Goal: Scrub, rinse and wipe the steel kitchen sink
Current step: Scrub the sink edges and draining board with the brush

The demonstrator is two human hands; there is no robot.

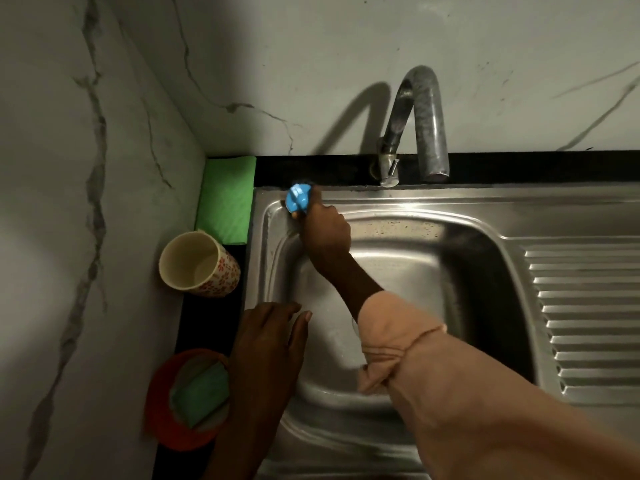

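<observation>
The steel sink [433, 202] fills the middle and right of the head view, its basin dull and streaked. My right hand [323, 233] reaches to the sink's far left corner and is shut on a blue-handled scrubber [298, 198], which presses on the rim there. A rolled-up peach sleeve covers that forearm. My left hand [268, 344] lies flat on the sink's left rim, fingers apart, holding nothing. The curved steel tap [420, 123] stands behind the basin; no water is seen running.
A folded green cloth [227, 199] lies on the black counter left of the sink. Below it stand a floral cup [197, 263] and an orange bowl [162, 414] holding a green sponge [201, 393]. The ribbed drainboard [588, 317] is at the right. Marble walls close off the back and left.
</observation>
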